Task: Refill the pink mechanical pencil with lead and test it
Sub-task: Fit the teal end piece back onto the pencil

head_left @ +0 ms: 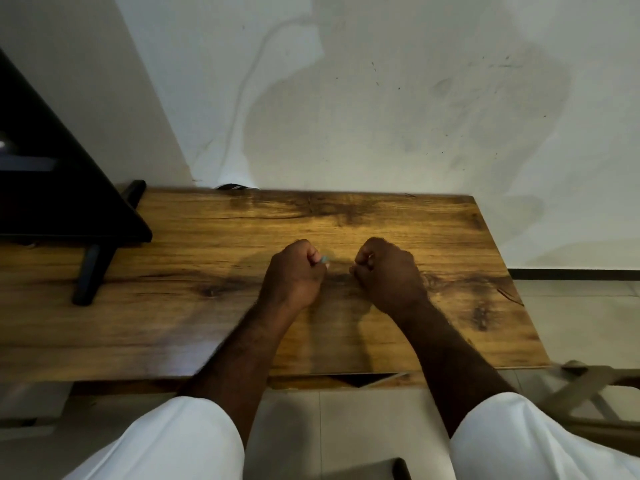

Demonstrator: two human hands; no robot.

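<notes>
Both fists rest on the wooden desk (207,323), side by side near its middle. My left hand (294,275) is closed around a small pale blue-green item (324,260) whose tip pokes out between thumb and fingers; what it is I cannot tell. My right hand (388,271) is curled shut a short gap to the right, with only a tiny light glint between its fingers, so any content stays hidden. No pink mechanical pencil is visible in this view.
A black stand with slanted legs (90,271) occupies the desk's left end under a dark monitor (52,188). The white wall (381,98) rises behind the desk. A folding frame (585,389) stands on the floor to the right. The desk's front edge (346,374) lies under my forearms.
</notes>
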